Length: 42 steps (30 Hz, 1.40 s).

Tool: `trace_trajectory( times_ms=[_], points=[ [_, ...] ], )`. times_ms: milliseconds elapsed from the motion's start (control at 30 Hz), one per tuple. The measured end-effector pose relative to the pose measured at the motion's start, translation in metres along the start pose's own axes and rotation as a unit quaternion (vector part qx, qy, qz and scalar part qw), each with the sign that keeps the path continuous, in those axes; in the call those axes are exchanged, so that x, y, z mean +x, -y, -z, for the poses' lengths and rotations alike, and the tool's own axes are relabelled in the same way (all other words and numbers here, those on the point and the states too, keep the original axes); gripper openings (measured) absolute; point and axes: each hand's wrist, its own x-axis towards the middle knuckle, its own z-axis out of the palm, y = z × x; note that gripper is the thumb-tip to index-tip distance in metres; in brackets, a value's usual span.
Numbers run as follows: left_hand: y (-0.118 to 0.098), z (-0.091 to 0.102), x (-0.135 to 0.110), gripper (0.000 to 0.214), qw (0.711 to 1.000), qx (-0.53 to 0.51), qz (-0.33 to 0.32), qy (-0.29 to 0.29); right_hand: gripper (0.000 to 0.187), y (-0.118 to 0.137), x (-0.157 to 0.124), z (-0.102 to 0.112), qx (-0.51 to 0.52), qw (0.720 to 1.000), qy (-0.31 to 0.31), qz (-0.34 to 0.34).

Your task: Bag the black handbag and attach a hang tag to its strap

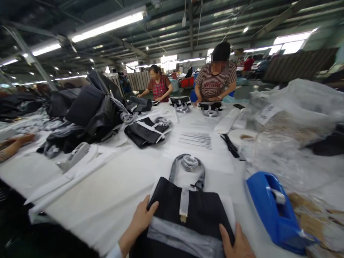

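Note:
A black handbag [188,211] with a wrapped grey handle [189,163] and a covered front tab lies flat on the white table [113,186] right in front of me. My left hand [141,218] grips its left edge, thumb on top and fingers curled under. At the bag's lower right corner my right hand [236,245] rests on it, thumb up along the edge, with most of the fingers out of frame. A sheet of thin white wrapping [180,238] lies across the lower part of the bag.
A blue tape dispenser [276,211] sits to my right beside clear plastic bags [292,114]. Further up the table lie another black bag [146,132], a grey tape dispenser [73,157] and a heap of dark bags [86,111]. Two people work at the far end. Another person's hand [23,139] rests at the left edge.

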Motion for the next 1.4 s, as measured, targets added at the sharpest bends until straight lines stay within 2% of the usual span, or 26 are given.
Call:
trace_trajectory(
  times_ms=[67,167,233,300,367,433,500,633,700,767,933,1033,1100,1167,1233,1300,1400],
  points=[
    [-0.003,-0.014,-0.006,0.036,1.0,-0.019,-0.003,-0.002,0.089,0.006,0.001,0.012,-0.023,1.0,-0.014,-0.013],
    [0.004,-0.032,-0.016,0.039,0.999,-0.024,0.009,-0.019,0.085,-0.001,-0.003,0.027,-0.05,0.997,-0.032,-0.049],
    [0.013,-0.037,-0.019,0.043,0.999,0.023,0.035,-0.027,0.084,-0.009,-0.005,0.032,-0.048,0.997,-0.031,-0.053],
    [0.019,-0.038,-0.014,0.046,0.996,0.086,0.037,0.007,0.082,-0.016,0.0,0.036,-0.041,0.998,-0.024,-0.033],
    [0.017,-0.035,-0.003,0.053,0.99,0.136,0.013,0.044,0.081,-0.016,0.011,0.039,-0.038,0.999,-0.03,-0.022],
    [0.01,-0.035,0.008,0.064,0.988,0.151,-0.011,0.043,0.083,-0.01,0.025,0.041,-0.04,0.998,-0.038,-0.02],
    [0.002,-0.038,0.016,0.072,0.987,0.157,-0.033,0.013,0.085,0.0,0.034,0.041,-0.063,0.997,-0.033,-0.022],
    [0.003,-0.054,0.018,0.061,0.971,0.198,-0.122,-0.054,0.081,0.019,0.031,0.032,-0.166,0.986,-0.02,-0.015],
    [0.009,-0.059,0.015,0.056,0.968,0.19,-0.143,-0.076,0.075,0.022,0.025,0.027,-0.202,0.979,-0.02,-0.01],
    [0.015,-0.061,0.013,0.054,0.974,0.16,-0.141,-0.073,0.07,0.021,0.02,0.023,-0.222,0.975,-0.015,-0.012],
    [0.016,-0.061,0.022,0.056,0.996,0.058,-0.067,-0.025,0.063,0.026,0.023,0.024,-0.256,0.966,0.017,-0.037],
    [0.012,-0.052,0.032,0.059,0.999,0.026,-0.029,-0.008,0.062,0.032,0.026,0.029,-0.258,0.965,0.037,-0.043],
    [0.01,-0.034,0.036,0.063,1.0,-0.01,0.003,0.011,0.065,0.032,0.026,0.033,-0.248,0.966,0.049,-0.052],
    [0.01,-0.008,0.033,0.073,0.997,-0.053,0.036,0.039,0.069,0.029,0.028,0.035,-0.231,0.968,0.065,-0.068],
    [0.011,0.016,0.021,0.08,0.992,-0.086,0.058,0.069,0.074,0.025,0.031,0.035,-0.219,0.969,0.082,-0.078],
    [0.013,0.032,0.003,0.079,0.987,-0.104,0.064,0.104,0.079,0.023,0.035,0.034,-0.219,0.969,0.092,-0.072],
    [0.014,0.03,-0.022,0.069,0.984,-0.1,0.038,0.14,0.08,0.026,0.035,0.035,-0.228,0.966,0.096,-0.07]
  ],
)
